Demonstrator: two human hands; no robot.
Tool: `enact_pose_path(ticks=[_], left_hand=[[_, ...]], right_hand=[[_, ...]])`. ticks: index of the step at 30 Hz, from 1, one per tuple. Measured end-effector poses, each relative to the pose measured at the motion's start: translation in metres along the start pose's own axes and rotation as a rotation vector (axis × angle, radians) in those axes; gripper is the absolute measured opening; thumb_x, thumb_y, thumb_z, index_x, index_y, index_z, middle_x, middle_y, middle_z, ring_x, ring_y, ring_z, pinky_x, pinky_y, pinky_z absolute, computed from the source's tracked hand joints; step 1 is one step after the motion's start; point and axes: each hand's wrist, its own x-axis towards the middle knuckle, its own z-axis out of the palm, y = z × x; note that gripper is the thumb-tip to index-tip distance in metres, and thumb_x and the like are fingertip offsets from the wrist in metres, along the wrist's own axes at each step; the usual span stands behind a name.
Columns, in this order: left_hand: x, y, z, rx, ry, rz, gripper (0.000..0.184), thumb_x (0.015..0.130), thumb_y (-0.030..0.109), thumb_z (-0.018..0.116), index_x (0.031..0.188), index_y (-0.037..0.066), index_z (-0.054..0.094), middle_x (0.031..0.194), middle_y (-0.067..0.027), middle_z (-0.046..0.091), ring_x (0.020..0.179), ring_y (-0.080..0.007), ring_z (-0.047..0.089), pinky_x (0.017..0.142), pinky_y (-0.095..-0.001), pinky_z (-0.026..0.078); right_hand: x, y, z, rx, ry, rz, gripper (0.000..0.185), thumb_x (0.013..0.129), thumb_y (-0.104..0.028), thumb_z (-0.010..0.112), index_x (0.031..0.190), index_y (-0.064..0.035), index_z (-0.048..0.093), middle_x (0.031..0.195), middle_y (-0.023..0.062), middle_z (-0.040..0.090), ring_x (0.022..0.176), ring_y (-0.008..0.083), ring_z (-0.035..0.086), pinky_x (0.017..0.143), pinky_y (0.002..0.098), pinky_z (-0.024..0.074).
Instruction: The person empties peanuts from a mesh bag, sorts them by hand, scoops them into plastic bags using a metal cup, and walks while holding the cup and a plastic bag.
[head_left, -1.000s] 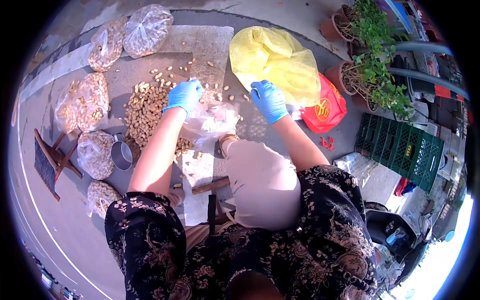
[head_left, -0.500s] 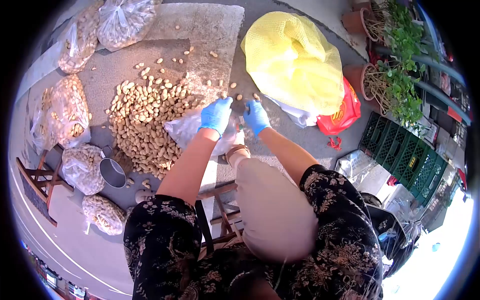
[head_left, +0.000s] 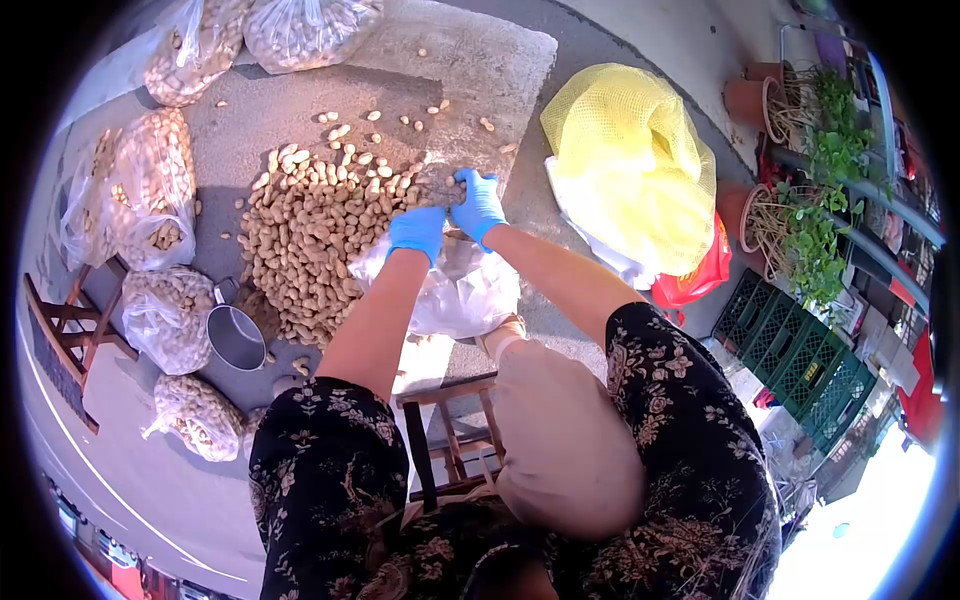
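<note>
One heap of unshelled peanuts (head_left: 315, 235), too many to count, lies on the pavement, and two blue-gloved hands meet at its right edge. The left hand (head_left: 416, 230) is against the heap's right side, its fingers curled inward; the right hand (head_left: 477, 205) is just beyond it, well bent at the fingers, and the two are close together. What either one grasps is hidden behind the knuckles, so I cannot tell. One thin pale plastic bag (head_left: 465, 290) sits below both hands, at the heap's lower right, its upper part bunched between the wrists. At least five filled clear bags (head_left: 165, 320) stand around the heap: two above it and three to its left, one of which may be a pair. One metal cup (head_left: 237, 335) with a handle rests at the heap's lower left, and one dark wooden stool (head_left: 75, 340) stands farther left; a second wooden frame (head_left: 460, 420) shows below the heap. Well to the heap's right are one yellow mesh sack (head_left: 630, 170), one red bag (head_left: 697, 270) partly under it, and at least two terracotta pots (head_left: 745, 215).
</note>
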Motion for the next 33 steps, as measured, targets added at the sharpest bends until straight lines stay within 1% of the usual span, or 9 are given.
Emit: enact_pose_path(ticks=[5, 9, 14, 19, 22, 23, 27, 31, 33], left_hand=[[-0.061, -0.055, -0.071, -0.162, -0.01, -0.097, 0.021, 0.082, 0.028, 0.055, 0.094, 0.014, 0.064, 0.089, -0.0127, 0.065, 0.084, -0.0307, 0.063, 0.073, -0.0419, 0.049], [-0.116, -0.109, -0.116, -0.588, -0.066, -0.302, 0.029, 0.083, 0.032, 0.062, 0.102, 0.011, 0.064, 0.084, -0.0094, 0.065, 0.075, -0.0201, 0.062, 0.074, -0.0321, 0.049], [-0.182, -0.164, -0.133, -1.004, -0.07, -0.222, 0.04, 0.083, 0.035, 0.064, 0.111, 0.006, 0.06, 0.091, -0.0024, 0.059, 0.084, -0.0103, 0.053, 0.076, -0.0261, 0.046], [-0.234, -0.18, -0.135, -0.938, -0.29, -0.14, 0.041, 0.081, 0.023, 0.068, 0.115, 0.003, 0.057, 0.096, -0.0018, 0.058, 0.087, -0.0101, 0.05, 0.08, -0.0245, 0.044], [-0.253, -0.176, -0.126, -0.871, -0.186, -0.231, 0.031, 0.083, 0.021, 0.065, 0.107, 0.003, 0.061, 0.092, -0.0001, 0.06, 0.083, -0.0089, 0.053, 0.076, -0.0251, 0.045], [-0.263, -0.176, -0.117, -0.858, -0.159, -0.27, 0.027, 0.083, 0.021, 0.065, 0.105, 0.004, 0.063, 0.091, 0.0005, 0.061, 0.082, -0.0085, 0.053, 0.075, -0.0253, 0.046], [-0.285, -0.186, -0.085, -1.386, 0.153, -0.199, 0.024, 0.088, 0.023, 0.058, 0.101, 0.004, 0.063, 0.09, 0.0008, 0.061, 0.08, -0.0092, 0.054, 0.073, -0.0252, 0.045], [-0.294, -0.197, -0.091, -1.727, 0.169, -0.184, 0.03, 0.091, 0.032, 0.054, 0.104, 0.006, 0.062, 0.085, 0.0035, 0.058, 0.074, -0.0076, 0.053, 0.067, -0.022, 0.045], [-0.283, -0.201, -0.087, -1.776, 0.249, -0.155, 0.03, 0.091, 0.033, 0.053, 0.104, 0.006, 0.061, 0.085, 0.0035, 0.058, 0.073, -0.0071, 0.053, 0.065, -0.0215, 0.045]], right_hand=[[-0.008, -0.053, 0.073, 0.083, -0.101, -0.123, 0.063, 0.065, -0.005, 0.068, 0.122, -0.0065, 0.041, 0.118, 0.0259, 0.037, 0.101, 0.0375, 0.048, 0.087, 0.0379, 0.0439], [-0.021, -0.102, 0.074, 0.088, -0.446, 0.081, 0.077, 0.065, -0.004, 0.065, 0.132, -0.0082, 0.029, 0.123, 0.0265, 0.032, 0.107, 0.0409, 0.045, 0.09, 0.0391, 0.0421], [-0.042, -0.141, 0.08, 0.069, -0.418, 0.022, 0.085, 0.066, -0.008, 0.06, 0.14, -0.0038, 0.018, 0.123, 0.0317, 0.03, 0.111, 0.0439, 0.043, 0.096, 0.0408, 0.0387], [-0.068, -0.16, 0.101, 0.017, -0.502, -0.315, 0.078, 0.069, -0.014, 0.059, 0.138, -0.0046, 0.024, 0.122, 0.0303, 0.036, 0.115, 0.0426, 0.04, 0.099, 0.0396, 0.0361], [-0.072, -0.168, 0.081, 0.04, -0.635, -0.483, 0.068, 0.072, -0.019, 0.058, 0.134, -0.0062, 0.033, 0.125, 0.0255, 0.038, 0.116, 0.0381, 0.042, 0.099, 0.0383, 0.0361], [-0.077, -0.168, 0.073, 0.05, -0.535, -0.59, 0.061, 0.074, -0.024, 0.06, 0.13, -0.0069, 0.041, 0.124, 0.0242, 0.041, 0.114, 0.0369, 0.045, 0.099, 0.0376, 0.0366], [-0.086, -0.192, 0.002, -0.021, -0.535, -0.512, 0.053, 0.081, -0.041, 0.061, 0.119, -0.0049, 0.054, 0.117, 0.0214, 0.051, 0.113, 0.034, 0.048, 0.098, 0.0371, 0.0372], [-0.068, -0.183, -0.036, -0.082, -0.41, -0.308, 0.078, 0.076, -0.06, 0.059, 0.126, -0.0007, 0.048, 0.124, 0.0246, 0.049, 0.119, 0.0349, 0.045, 0.101, 0.0398, 0.0344], [-0.063, -0.18, -0.044, -0.242, -0.43, -0.392, 0.089, 0.071, -0.062, 0.062, 0.131, 0.0001, 0.041, 0.128, 0.0248, 0.044, 0.121, 0.0368, 0.041, 0.103, 0.0418, 0.0313]])
